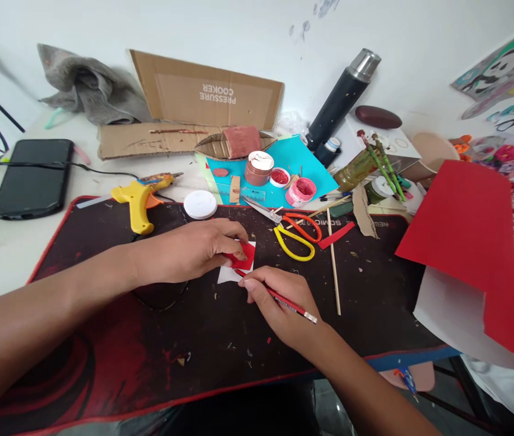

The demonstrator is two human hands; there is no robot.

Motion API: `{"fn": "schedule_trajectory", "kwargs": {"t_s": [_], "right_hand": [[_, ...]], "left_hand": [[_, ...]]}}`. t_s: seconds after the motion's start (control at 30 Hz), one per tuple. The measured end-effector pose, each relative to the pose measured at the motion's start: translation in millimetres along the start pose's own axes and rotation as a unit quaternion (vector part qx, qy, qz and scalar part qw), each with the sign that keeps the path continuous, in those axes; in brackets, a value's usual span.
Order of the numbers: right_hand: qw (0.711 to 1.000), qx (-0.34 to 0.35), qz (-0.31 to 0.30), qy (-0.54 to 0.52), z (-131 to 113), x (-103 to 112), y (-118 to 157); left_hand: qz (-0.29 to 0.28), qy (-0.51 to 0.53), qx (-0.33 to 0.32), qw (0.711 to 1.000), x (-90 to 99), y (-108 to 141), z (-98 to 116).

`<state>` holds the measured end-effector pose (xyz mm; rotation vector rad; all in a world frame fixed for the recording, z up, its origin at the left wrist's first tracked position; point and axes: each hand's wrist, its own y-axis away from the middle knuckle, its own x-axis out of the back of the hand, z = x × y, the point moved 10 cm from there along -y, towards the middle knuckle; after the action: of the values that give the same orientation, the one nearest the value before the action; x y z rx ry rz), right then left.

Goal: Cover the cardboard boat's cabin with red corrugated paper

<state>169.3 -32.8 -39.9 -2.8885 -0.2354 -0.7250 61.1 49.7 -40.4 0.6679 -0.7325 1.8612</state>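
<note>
My left hand [206,248] curls its fingers down onto a small red ridged piece [246,257], holding it flat over a white scrap of paper [227,277]. In my right hand [286,297] is a red pencil [293,306], closed between thumb and fingers, its tip at the lower edge of the red piece. The pencil's eraser end points toward me. Just beyond the hands lie scissors [295,242] with one orange and one yellow handle. To their right are a red strip [336,235] and a thin wooden stick [333,266].
A yellow glue gun [136,200] and a white lid [200,204] lie left of centre. Paint jars [302,191] stand on blue paper [279,151]. A phone [32,178], cardboard [211,88], dark flask [341,100] and red sheet [461,242] surround the dark mat [211,345].
</note>
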Motion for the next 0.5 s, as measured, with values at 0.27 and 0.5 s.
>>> {"fn": "schedule_trajectory", "kwargs": {"t_s": [0.27, 0.5], "right_hand": [[1.0, -0.002, 0.003, -0.003, 1, 7, 3], [1.0, -0.005, 0.008, 0.003, 4, 12, 6]], "left_hand": [[-0.006, -0.003, 0.002, 1.0, 0.5, 0, 0], [-0.008, -0.004, 0.007, 1.0, 0.4, -1, 0]]}}
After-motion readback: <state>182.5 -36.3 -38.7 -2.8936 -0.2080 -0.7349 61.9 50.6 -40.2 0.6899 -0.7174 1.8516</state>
